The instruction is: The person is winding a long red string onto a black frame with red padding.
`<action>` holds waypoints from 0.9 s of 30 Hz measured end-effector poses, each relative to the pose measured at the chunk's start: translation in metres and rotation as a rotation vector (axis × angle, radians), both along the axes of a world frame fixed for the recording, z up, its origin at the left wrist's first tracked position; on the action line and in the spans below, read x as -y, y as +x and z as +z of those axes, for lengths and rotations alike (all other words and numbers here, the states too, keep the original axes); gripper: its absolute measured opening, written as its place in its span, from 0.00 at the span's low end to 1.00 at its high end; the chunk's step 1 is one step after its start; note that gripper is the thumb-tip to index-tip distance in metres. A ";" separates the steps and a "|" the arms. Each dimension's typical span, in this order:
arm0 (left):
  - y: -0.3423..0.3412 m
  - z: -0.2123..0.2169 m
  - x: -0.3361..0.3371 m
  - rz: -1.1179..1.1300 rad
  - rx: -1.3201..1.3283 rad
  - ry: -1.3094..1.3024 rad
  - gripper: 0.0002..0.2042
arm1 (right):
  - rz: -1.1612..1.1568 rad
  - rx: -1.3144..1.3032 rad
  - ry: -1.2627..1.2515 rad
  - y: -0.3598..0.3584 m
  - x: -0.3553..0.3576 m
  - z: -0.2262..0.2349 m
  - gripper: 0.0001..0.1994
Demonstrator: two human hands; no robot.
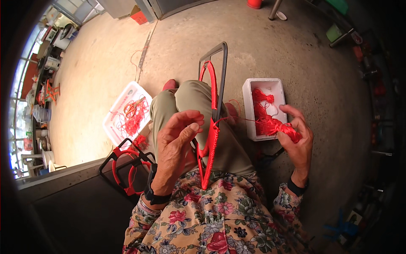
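A black wire frame [225, 63] with a red ring and red cord wrapped along its edge [210, 165] stands upright across my lap, between my thighs. Just left of it is my left hand [179, 133], its fingers loosely bent and thumb a little apart, with nothing visible in them. My right hand [298, 135] grips a twisted hank of red cord [277, 127] over the white foam box [277, 84]. A thin red strand runs from the frame's wrapped edge toward that hank. More red cord [262, 95] lies inside the box.
A white plastic basket [111, 122] with tangled red cord stands left of my knees. Beside my left forearm, similar black and red frames [127, 167] lie on a dark surface [63, 203]. Cluttered shelves [46, 84] line the far left; a red container [254, 3] stands ahead on the concrete floor.
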State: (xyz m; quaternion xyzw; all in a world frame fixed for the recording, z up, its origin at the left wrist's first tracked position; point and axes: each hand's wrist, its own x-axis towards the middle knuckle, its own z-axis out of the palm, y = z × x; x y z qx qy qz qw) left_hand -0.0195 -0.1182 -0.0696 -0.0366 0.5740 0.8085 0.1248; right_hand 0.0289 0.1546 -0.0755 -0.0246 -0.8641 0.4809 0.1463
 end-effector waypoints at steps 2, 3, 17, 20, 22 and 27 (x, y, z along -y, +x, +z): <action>-0.002 -0.003 -0.005 -0.030 0.059 0.094 0.14 | 0.101 0.076 -0.583 0.005 0.003 0.005 0.08; -0.003 -0.002 -0.006 -0.111 0.156 0.128 0.15 | 0.181 -0.002 -0.657 0.005 0.001 -0.006 0.07; -0.023 -0.037 -0.014 -0.397 0.412 0.657 0.06 | 0.326 0.182 -1.637 -0.030 0.057 -0.029 0.08; -0.020 -0.038 0.002 -0.299 0.357 0.671 0.09 | 0.216 0.217 -1.642 -0.035 0.069 -0.030 0.09; -0.023 -0.038 0.014 -0.327 0.290 0.656 0.11 | 0.134 0.277 -1.523 -0.035 0.077 -0.029 0.10; -0.020 -0.020 0.022 -0.215 0.302 0.902 0.06 | 0.220 0.347 -1.320 -0.038 0.090 -0.014 0.14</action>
